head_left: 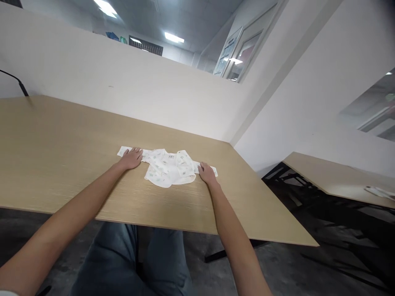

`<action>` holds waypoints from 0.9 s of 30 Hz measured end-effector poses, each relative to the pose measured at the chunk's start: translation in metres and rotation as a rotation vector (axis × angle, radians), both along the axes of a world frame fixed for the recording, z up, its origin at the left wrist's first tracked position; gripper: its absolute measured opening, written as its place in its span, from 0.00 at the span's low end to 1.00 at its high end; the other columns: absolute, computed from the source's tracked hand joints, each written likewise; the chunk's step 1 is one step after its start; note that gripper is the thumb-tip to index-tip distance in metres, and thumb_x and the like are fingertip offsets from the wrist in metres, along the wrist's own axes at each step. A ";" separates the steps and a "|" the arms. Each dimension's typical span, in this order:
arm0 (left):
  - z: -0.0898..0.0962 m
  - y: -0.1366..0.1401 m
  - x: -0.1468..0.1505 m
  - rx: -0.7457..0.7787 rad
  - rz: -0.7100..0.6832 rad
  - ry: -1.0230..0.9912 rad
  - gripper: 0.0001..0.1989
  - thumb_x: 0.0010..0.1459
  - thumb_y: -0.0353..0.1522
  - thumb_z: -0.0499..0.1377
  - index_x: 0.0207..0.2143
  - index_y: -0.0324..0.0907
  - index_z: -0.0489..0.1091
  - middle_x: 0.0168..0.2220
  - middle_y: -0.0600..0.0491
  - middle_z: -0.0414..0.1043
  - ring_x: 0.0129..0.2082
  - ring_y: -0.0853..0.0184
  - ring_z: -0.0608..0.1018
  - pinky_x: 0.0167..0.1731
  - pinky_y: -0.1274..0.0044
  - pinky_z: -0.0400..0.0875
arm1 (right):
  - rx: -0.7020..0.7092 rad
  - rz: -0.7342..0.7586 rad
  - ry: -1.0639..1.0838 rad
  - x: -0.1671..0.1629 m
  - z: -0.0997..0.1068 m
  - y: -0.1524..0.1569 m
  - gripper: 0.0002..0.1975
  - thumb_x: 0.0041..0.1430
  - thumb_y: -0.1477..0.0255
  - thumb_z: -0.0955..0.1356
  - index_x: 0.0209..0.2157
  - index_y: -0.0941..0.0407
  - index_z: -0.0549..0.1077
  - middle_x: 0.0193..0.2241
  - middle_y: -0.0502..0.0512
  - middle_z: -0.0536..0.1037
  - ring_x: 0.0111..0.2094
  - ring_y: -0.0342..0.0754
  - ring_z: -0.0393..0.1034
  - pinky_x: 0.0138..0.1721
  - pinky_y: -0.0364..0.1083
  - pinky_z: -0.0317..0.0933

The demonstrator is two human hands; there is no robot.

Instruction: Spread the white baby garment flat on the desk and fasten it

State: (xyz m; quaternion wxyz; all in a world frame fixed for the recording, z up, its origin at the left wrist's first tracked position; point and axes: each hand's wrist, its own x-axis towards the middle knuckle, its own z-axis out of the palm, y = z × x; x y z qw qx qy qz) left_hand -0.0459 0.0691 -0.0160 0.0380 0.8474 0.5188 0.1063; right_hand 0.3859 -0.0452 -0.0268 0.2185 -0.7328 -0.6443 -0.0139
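A small white baby shirt (168, 168) with a faint print lies spread on the wooden table, its front open and both sleeves stretched out sideways. Across the left sleeve rests my left hand (132, 158), palm down with fingers extended. My right hand (206, 172) lies on the right sleeve, its fingers stretched over the fabric near the cuff. A small label shows inside the collar. Parts of both sleeves are hidden under my hands.
The table (77, 135) meets a white wall (148, 94) at the back. At the far left a thin black stand (23, 88) rises from it. To the right is a second table (336, 176) with a white object on it. My legs are under the front edge.
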 end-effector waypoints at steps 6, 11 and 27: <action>-0.001 0.000 -0.001 -0.073 0.037 0.068 0.35 0.71 0.46 0.34 0.73 0.41 0.51 0.76 0.48 0.44 0.75 0.53 0.49 0.70 0.57 0.46 | -0.046 -0.090 -0.027 0.003 -0.007 0.002 0.20 0.71 0.69 0.55 0.55 0.56 0.71 0.59 0.64 0.73 0.63 0.56 0.62 0.63 0.55 0.53; 0.001 0.001 -0.002 -0.076 0.023 0.060 0.35 0.70 0.47 0.34 0.73 0.43 0.51 0.76 0.49 0.44 0.75 0.55 0.49 0.70 0.57 0.45 | 0.052 -0.105 -0.003 0.011 -0.002 -0.003 0.23 0.69 0.74 0.54 0.55 0.59 0.74 0.59 0.65 0.74 0.60 0.54 0.66 0.63 0.50 0.55; -0.002 0.003 -0.003 -0.089 0.004 0.050 0.35 0.70 0.49 0.36 0.73 0.45 0.51 0.76 0.47 0.43 0.75 0.53 0.49 0.69 0.56 0.45 | -0.200 -0.153 -0.039 0.008 -0.005 -0.002 0.34 0.70 0.53 0.58 0.68 0.59 0.60 0.70 0.70 0.59 0.71 0.62 0.48 0.69 0.65 0.42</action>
